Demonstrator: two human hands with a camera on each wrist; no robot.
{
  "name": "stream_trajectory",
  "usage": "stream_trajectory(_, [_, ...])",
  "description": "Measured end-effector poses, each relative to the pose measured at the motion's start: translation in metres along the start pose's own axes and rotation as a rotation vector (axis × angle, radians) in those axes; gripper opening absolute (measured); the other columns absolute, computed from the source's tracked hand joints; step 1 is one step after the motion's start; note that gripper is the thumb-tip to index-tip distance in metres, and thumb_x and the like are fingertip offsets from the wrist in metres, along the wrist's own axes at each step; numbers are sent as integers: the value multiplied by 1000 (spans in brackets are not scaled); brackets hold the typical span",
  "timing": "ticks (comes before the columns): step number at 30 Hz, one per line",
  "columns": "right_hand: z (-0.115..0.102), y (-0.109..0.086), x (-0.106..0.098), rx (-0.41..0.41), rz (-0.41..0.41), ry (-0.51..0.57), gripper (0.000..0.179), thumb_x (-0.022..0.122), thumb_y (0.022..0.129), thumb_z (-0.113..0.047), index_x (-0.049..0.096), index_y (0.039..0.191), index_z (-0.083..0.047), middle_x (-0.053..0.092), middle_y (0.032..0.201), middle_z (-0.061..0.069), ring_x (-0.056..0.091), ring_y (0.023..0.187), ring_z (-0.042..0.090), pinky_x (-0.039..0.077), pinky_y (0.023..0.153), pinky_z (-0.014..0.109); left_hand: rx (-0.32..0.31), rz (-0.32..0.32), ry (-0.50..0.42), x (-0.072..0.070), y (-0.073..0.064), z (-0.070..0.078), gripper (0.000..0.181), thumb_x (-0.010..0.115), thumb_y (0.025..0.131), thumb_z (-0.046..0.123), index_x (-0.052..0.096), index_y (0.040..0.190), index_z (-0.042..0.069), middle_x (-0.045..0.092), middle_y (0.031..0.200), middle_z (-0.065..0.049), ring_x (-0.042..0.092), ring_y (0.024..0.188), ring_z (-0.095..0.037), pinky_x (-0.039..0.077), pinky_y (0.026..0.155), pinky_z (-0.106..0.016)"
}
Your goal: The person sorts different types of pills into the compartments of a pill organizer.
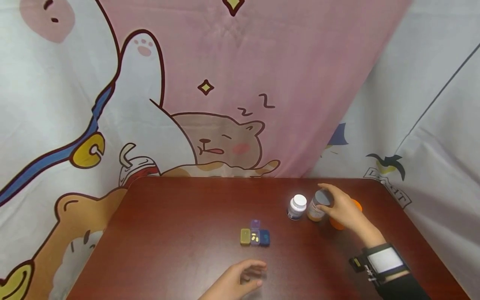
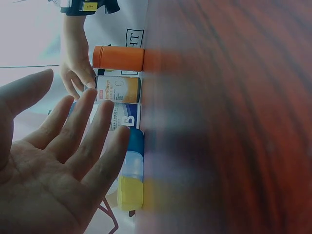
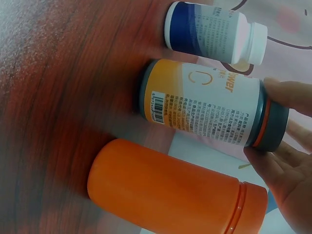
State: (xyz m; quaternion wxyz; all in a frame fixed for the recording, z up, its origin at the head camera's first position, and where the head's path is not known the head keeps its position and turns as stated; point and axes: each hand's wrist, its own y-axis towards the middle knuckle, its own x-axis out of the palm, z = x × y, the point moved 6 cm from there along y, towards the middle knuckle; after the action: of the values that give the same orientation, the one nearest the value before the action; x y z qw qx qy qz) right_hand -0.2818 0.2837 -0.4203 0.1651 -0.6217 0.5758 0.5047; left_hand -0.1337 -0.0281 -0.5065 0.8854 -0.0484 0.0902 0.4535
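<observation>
My right hand (image 1: 344,210) pinches the dark grey cap of a vitamin C bottle (image 3: 204,103) between thumb and fingers. The bottle has a white and orange label and stands upright on the table. Fingers loosely bent and holding nothing, my left hand (image 1: 240,280) hovers near the front of the table. Beyond it lies a small pill box (image 1: 245,236) with yellow, purple and blue compartments; pale pills (image 1: 255,236) show in the middle one. Left of the gripped bottle is a white pill bottle (image 1: 296,207) with a blue label.
An orange bottle (image 3: 165,187) stands on the right side of the vitamin bottle, partly behind my right hand in the head view. The dark red-brown table (image 1: 168,225) ends at a printed cloth (image 1: 300,83) hanging behind it.
</observation>
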Motion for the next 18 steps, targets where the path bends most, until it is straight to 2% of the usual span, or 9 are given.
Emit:
stream_trajectory(9, [3, -1, 3, 29, -35, -13, 66, 86, 77, 5, 55, 135, 10, 63, 123, 31, 60, 114, 49, 49, 94, 63, 42, -21, -63, -1, 1, 2, 34, 63, 103, 12, 62, 133, -2, 70, 125, -19, 67, 113, -17, 53, 93, -27])
stream_trajectory(14, [2, -4, 4, 46, -44, -18, 62, 84, 80, 4, 57, 135, 8, 61, 130, 31, 59, 116, 50, 48, 96, 64, -8, -3, -57, -4, 0, 2, 32, 63, 102, 13, 64, 132, 1, 71, 124, -16, 66, 110, -12, 52, 91, -26])
stream_trajectory(18, [-3, -6, 3, 22, -24, -26, 60, 83, 79, 8, 58, 134, 8, 61, 131, 30, 59, 118, 49, 47, 98, 64, -37, 29, -31, -9, -1, 2, 31, 64, 102, 14, 65, 132, 3, 71, 124, -14, 66, 108, -11, 52, 91, -27])
